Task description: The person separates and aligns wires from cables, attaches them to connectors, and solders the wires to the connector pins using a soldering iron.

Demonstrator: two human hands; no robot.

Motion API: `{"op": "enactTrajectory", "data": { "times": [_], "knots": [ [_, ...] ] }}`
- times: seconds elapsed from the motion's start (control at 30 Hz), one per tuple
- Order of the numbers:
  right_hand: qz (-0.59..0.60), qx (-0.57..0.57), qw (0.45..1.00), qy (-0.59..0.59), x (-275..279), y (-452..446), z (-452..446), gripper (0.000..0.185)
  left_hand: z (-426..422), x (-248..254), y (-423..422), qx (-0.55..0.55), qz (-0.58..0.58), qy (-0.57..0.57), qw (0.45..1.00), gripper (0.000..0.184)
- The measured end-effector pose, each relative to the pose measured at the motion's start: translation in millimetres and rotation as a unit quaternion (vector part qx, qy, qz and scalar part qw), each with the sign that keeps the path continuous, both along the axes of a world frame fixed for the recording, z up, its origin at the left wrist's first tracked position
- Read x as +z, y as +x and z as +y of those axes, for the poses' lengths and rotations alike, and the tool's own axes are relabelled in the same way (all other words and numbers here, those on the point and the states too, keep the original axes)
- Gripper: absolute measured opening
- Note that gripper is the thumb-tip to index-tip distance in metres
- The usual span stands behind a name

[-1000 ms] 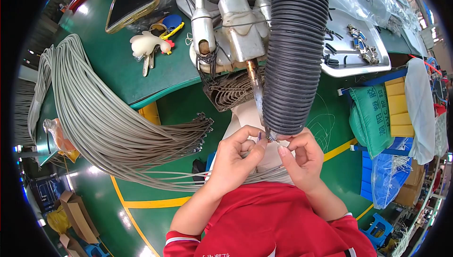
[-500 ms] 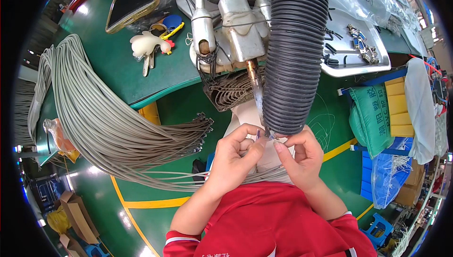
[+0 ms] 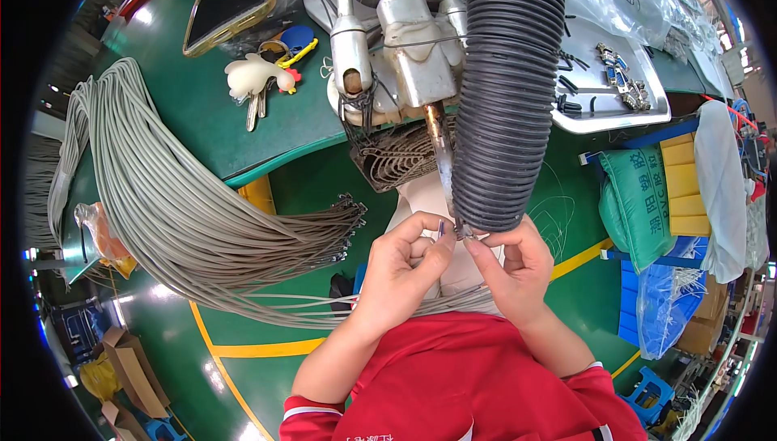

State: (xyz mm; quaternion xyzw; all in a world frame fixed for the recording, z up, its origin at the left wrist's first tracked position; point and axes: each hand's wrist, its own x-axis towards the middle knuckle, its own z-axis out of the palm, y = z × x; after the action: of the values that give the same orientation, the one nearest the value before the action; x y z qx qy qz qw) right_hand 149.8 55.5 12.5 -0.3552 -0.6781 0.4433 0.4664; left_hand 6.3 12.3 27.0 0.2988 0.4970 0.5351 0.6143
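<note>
My left hand [image 3: 405, 267] is closed in a pinch, with a thin bluish-purple sliver showing at its fingertips. Facing it, my right hand [image 3: 514, 267] pinches a small silvery part [image 3: 467, 233] between thumb and forefinger; its kind is too small to make out. The soldering iron [image 3: 441, 150] slants down from its metal holder [image 3: 417, 53], its tip ending right at my fingertips. A black corrugated hose [image 3: 510, 93] hangs just above my right fingers and hides part of them. Grey cables [image 3: 299, 305] pass behind my left wrist toward my lap.
A thick bundle of grey cables [image 3: 174, 190] hangs over the green table [image 3: 299, 129] at left. On the table lie a phone [image 3: 231, 0] and keys with a white bird figure [image 3: 257, 77]. A metal tray [image 3: 603, 113] at right holds connectors and short black tubes.
My fingertips have shifted very slightly at the iron's tip, and the silvery part shows a little more clearly. Otherwise the scene looks the same.
</note>
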Motion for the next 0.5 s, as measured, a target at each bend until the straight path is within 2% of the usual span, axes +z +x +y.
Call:
{"op": "enactTrajectory", "data": {
  "times": [0.5],
  "knots": [
    [-0.005,0.005,1.000,0.015,1.3,-1.7,4.4,0.015,2.2,-0.9,-1.9,-0.009,-0.035,-0.019,0.999,0.010]
  ]
}}
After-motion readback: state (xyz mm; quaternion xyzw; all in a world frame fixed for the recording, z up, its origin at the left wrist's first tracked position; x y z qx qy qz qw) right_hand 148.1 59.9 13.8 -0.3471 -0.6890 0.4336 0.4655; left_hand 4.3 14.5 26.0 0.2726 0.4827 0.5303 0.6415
